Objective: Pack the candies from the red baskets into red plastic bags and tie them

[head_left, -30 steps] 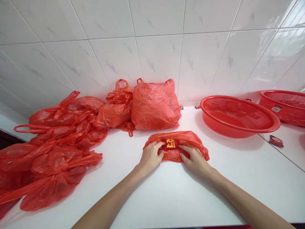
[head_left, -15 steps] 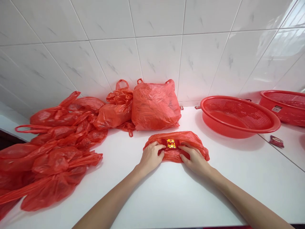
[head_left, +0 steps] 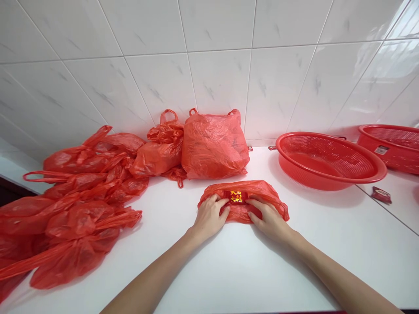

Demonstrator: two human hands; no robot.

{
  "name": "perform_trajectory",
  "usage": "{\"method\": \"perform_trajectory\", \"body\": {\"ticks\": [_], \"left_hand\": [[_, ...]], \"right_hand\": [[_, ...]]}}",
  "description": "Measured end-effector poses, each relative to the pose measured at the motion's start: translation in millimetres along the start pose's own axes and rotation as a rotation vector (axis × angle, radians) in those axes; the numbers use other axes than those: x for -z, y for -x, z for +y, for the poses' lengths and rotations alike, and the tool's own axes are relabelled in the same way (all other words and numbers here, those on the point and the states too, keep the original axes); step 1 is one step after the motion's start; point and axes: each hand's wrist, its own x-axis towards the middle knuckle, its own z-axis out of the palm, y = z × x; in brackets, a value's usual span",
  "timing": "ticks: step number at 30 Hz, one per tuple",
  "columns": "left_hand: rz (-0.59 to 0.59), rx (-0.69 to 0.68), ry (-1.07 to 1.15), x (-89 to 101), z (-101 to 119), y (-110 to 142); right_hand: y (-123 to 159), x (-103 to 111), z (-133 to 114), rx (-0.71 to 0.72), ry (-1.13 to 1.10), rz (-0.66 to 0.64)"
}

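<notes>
In front of me a red plastic bag lies flat on the white table, its mouth held apart between my hands. A small dark red packet with shiny yellow characters shows inside the opening. My left hand grips the bag's left side, thumb and fingers curled at the packet's left end. On the other side, my right hand has its fingers bent over the bag's right part, their tips by the packet's right end. Whether the fingers pinch the packet as well as the bag is hard to make out.
Several knotted red bags are heaped on the left. A full red bag stands against the tiled wall beside a smaller bag. To the right are a red mesh basket, a second basket and a small loose packet.
Both hands stay on the bag. The packet's lettering shifts slightly between the fingers and tilts, its shine changing. The piles and baskets keep their places.
</notes>
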Motion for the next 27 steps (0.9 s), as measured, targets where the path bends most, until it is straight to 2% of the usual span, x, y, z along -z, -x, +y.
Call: {"method": "perform_trajectory", "body": {"ticks": [9,17,20,24,26,27], "left_hand": [[0.108,-0.063,-0.03,-9.2,-5,1],[0.144,-0.067,-0.011,-10.6,-3,3],[0.204,-0.089,0.041,-12.2,-4,3],[0.289,-0.179,0.122,-15.5,-2,4],[0.311,-0.224,0.158,-17.1,0,5],[0.318,-0.246,0.171,-17.8,1,5]], "right_hand": [[2,7,-6,0.049,-0.031,0.003],[1,13,-7,0.111,-0.04,-0.024],[5,30,-8,0.133,-0.061,-0.111],[14,66,-8,0.241,-0.236,-0.24],[17,82,-5,0.223,-0.315,-0.179],[18,89,-3,0.204,-0.349,-0.083]]}}
